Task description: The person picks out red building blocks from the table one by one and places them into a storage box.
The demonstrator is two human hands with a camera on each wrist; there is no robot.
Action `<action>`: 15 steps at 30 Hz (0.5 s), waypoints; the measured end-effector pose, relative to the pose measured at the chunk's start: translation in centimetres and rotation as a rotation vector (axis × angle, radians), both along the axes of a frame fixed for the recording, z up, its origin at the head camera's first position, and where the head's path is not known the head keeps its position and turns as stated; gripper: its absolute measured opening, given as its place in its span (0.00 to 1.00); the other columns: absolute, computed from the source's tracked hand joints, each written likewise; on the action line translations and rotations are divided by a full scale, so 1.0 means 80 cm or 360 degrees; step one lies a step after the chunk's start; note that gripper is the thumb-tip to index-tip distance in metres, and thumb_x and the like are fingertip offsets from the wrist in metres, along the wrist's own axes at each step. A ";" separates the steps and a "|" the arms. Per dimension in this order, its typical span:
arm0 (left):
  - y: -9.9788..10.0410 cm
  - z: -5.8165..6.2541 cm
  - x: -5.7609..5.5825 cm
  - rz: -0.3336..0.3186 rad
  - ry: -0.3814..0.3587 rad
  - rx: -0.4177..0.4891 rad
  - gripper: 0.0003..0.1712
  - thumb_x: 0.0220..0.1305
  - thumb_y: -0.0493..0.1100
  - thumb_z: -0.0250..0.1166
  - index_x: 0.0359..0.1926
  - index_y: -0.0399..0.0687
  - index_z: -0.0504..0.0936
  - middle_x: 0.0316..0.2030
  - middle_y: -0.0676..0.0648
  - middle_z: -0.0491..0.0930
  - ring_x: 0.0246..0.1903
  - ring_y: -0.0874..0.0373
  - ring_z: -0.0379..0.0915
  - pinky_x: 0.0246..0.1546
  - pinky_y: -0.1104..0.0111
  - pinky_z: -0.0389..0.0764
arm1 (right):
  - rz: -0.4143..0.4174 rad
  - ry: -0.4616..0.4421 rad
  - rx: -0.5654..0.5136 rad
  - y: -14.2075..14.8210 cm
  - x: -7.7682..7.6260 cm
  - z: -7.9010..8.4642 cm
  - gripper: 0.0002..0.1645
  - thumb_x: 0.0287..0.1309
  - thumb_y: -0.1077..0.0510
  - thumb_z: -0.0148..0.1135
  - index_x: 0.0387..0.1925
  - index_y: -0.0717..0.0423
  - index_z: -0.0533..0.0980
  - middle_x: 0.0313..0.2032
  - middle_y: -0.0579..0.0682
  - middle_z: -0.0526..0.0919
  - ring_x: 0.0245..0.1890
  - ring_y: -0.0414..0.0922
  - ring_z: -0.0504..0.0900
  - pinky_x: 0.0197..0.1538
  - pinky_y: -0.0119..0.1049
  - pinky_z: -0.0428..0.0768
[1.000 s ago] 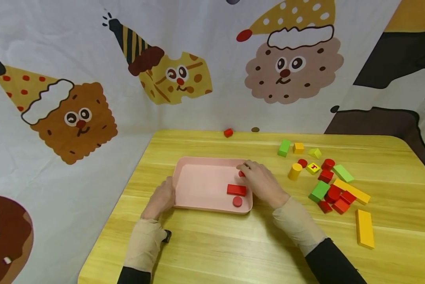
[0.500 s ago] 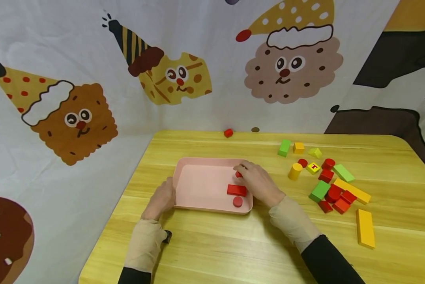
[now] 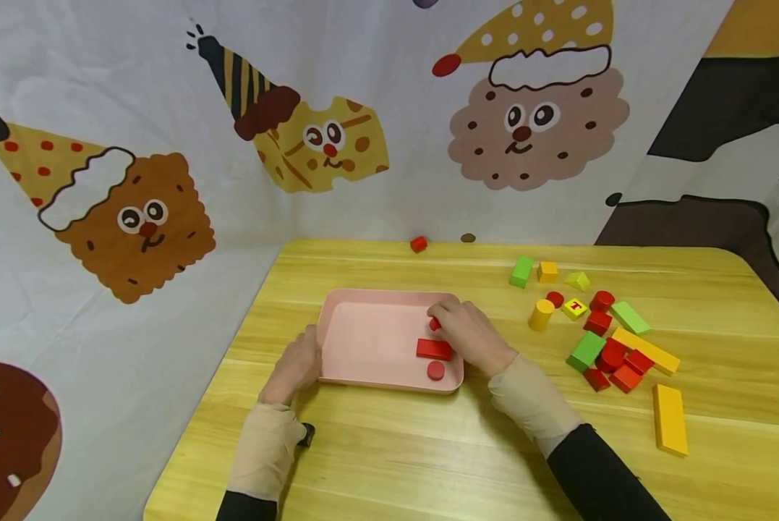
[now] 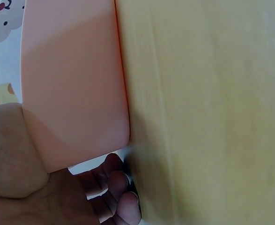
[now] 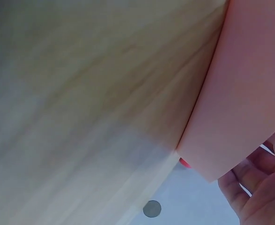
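A pink tray [image 3: 372,333] lies on the wooden table. My left hand [image 3: 296,364] grips its left end; in the left wrist view the thumb [image 4: 11,150] lies at the rim and the other fingers curl beside the tray's end. Over the tray's right end, my right hand [image 3: 474,335] pinches a small red block [image 3: 434,323], mostly covered by the fingers. Just in front of that hand, inside the tray, are a red rectangular block [image 3: 433,349] and a red round block [image 3: 435,370]. In the right wrist view the tray wall hides the held block.
Right of the tray spreads a loose group of red, green and yellow blocks, including a green block [image 3: 586,352], a yellow cylinder [image 3: 542,315] and a long yellow block [image 3: 670,420]. One red block [image 3: 418,244] lies at the table's back edge, by the printed cloth.
My right hand has shifted slightly left and toward me over the tray, carrying the small red block with it. The left hand and the tray stay in place.
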State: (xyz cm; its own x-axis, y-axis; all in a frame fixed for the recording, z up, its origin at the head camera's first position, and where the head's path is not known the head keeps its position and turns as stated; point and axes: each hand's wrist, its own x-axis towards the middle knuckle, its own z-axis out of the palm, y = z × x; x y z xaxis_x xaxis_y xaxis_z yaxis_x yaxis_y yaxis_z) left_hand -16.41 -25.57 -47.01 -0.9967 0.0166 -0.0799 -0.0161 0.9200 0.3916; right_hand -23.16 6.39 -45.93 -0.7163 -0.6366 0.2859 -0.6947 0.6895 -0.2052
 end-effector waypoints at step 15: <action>0.000 0.001 -0.001 0.0041 -0.0055 0.0029 0.14 0.73 0.36 0.42 0.55 0.33 0.65 0.37 0.37 0.73 0.35 0.44 0.73 0.37 0.50 0.75 | 0.0074 0.0073 0.0145 -0.007 -0.007 -0.004 0.13 0.51 0.68 0.69 0.40 0.55 0.82 0.35 0.50 0.76 0.38 0.48 0.75 0.41 0.42 0.76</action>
